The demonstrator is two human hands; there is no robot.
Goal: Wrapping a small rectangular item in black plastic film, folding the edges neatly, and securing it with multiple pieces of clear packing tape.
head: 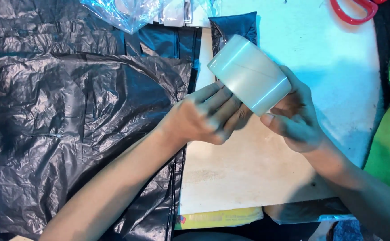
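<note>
A wide roll of clear packing tape [248,73] is held above a pale board [244,174]. My right hand [295,118] grips the roll from the right, thumb against its lower edge. My left hand [206,116] comes in from the left with its fingers pressed flat against the roll's underside. The roll is tilted, its glossy outer face turned up and left. Both forearms reach in from the bottom of the view.
Crinkled black plastic bags [70,120] cover the left half of the surface. A clear plastic packet [128,13] lies at the top, a dark wrapped bundle [233,27] beside it. Red-handled scissors [356,11] rest top right. A yellow printed sheet [217,218] pokes out below the board.
</note>
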